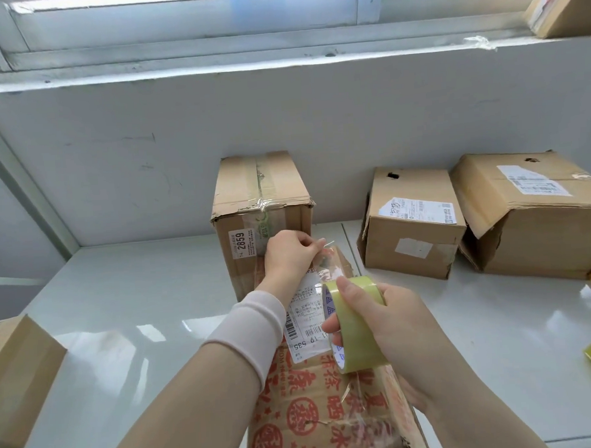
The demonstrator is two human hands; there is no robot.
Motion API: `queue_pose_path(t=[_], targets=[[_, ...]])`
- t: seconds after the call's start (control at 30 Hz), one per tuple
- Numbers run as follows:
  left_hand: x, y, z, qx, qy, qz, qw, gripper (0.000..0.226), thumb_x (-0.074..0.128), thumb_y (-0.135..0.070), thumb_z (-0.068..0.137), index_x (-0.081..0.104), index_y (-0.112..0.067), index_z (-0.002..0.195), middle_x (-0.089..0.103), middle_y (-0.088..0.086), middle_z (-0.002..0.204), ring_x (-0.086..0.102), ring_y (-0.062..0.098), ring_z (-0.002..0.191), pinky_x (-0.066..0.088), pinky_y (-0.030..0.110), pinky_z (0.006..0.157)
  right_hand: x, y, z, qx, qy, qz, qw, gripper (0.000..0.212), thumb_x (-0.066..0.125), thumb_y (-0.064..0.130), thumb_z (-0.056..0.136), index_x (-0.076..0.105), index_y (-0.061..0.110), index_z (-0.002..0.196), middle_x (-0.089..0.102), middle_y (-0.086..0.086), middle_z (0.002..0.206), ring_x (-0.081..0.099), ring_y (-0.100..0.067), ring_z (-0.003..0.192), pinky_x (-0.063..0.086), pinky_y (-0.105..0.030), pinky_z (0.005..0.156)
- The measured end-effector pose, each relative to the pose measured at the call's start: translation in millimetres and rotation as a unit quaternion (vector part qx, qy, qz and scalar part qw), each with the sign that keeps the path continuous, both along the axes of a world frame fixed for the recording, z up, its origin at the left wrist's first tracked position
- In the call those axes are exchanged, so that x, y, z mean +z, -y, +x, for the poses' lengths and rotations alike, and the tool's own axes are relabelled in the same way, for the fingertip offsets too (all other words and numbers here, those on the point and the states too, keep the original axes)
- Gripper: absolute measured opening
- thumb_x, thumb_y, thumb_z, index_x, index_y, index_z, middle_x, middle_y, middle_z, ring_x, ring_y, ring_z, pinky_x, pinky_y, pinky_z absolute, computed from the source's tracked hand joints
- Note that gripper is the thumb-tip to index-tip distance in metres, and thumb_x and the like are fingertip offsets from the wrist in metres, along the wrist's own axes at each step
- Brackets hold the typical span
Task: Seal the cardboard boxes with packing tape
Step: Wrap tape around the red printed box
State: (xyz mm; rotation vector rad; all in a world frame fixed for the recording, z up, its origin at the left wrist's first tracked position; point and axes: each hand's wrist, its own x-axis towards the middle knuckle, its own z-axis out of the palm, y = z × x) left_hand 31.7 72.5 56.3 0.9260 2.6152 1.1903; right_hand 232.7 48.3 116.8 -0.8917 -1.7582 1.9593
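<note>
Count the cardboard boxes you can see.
6: the red-printed box nearest, the tall box behind it, the labelled box and the crushed box to the right, the left-edge box, and the windowsill box top right. Others may be out of frame.

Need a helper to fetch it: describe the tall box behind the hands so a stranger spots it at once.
Against the wall below the window, look along the back of the white table. The tall box is leftmost there, just beyond the left hand. Unlike its squat neighbours, it stands taller than wide and carries a sticker reading 2859.
</note>
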Motion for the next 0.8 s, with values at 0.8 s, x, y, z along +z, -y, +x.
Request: queue_pose_path(t=[0.8], targets=[[3, 22, -6, 0.068, -0.050, -0.158, 0.984, 0.038, 0.054, -0.060, 0.086, 0.070, -0.032, 0.107, 0.070, -0.004, 0.101, 0.063, 0.019, 0.100, 0.039, 0.024, 0.069, 9, -7, -2, 0.000, 0.050, 0.025, 0.998, 0.031, 0.059, 0.033, 0.089, 0.059, 0.006, 0.074, 0.065, 0.000, 0.049, 0.054, -0.007, 0.037, 0.044, -0.014, 0.039]])
